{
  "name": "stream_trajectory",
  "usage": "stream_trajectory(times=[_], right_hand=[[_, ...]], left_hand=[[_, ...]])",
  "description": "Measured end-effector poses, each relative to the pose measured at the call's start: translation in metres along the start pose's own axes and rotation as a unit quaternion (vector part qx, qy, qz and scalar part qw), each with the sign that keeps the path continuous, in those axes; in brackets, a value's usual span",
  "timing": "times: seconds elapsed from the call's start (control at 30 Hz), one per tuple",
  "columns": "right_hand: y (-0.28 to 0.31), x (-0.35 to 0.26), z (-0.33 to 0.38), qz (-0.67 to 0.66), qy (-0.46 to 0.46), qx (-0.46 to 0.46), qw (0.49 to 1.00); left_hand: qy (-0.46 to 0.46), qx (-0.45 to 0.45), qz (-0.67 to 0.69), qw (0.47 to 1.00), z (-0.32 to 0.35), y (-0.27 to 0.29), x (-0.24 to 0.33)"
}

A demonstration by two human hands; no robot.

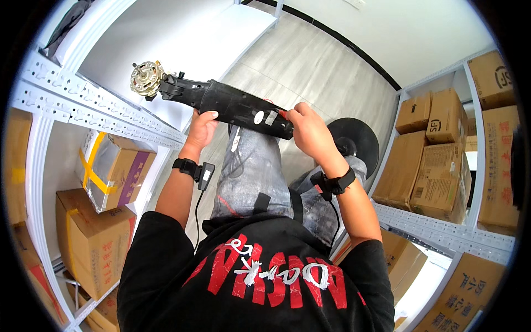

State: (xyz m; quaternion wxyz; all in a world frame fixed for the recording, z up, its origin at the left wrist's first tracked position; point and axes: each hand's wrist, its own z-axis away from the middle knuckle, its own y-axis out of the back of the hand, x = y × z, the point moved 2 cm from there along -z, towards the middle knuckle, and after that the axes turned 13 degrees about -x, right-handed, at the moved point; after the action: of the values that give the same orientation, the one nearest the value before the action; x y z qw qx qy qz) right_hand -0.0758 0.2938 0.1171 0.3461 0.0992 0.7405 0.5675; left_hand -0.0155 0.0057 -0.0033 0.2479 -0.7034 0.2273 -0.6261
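Note:
A long black plastic fan body (232, 108) lies slanted in front of me, above my knee, with a bare metal motor (147, 78) at its upper left end. My left hand (203, 128) is closed under its middle, thumb resting along the lower edge. At the body's right end, my right hand (310, 131) is pinched shut beside a small red bit (282, 113); the fingers hide most of what they hold. A thin red wire (269, 100) curves from the body's upper edge. White labels mark the housing's face.
A round black base (357, 143) stands on the floor by my right leg. White metal shelving (105, 99) with cardboard boxes (105, 238) flanks me on the left. More boxes (440, 171) fill the right rack. A white shelf board (182, 33) lies behind the motor.

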Motion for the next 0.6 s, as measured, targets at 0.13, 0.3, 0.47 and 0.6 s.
stream_trajectory(times=[0.13, 0.3, 0.47, 0.6], right_hand=[[0.001, 0.007, 0.008, -0.001, 0.005, 0.015, 1.000], [-0.011, 0.012, 0.008, 0.033, -0.047, 0.023, 0.998], [-0.017, 0.017, 0.001, 0.004, -0.128, 0.018, 0.992], [-0.005, 0.006, 0.003, 0.017, -0.128, -0.027, 0.991]], left_hand=[[-0.003, -0.019, 0.006, 1.000, -0.002, 0.003, -0.001], [0.002, -0.016, 0.008, 1.000, -0.005, 0.003, 0.001], [0.003, -0.020, -0.023, 1.000, -0.004, 0.005, 0.000], [-0.020, 0.002, 0.010, 1.000, -0.002, -0.006, 0.003]])
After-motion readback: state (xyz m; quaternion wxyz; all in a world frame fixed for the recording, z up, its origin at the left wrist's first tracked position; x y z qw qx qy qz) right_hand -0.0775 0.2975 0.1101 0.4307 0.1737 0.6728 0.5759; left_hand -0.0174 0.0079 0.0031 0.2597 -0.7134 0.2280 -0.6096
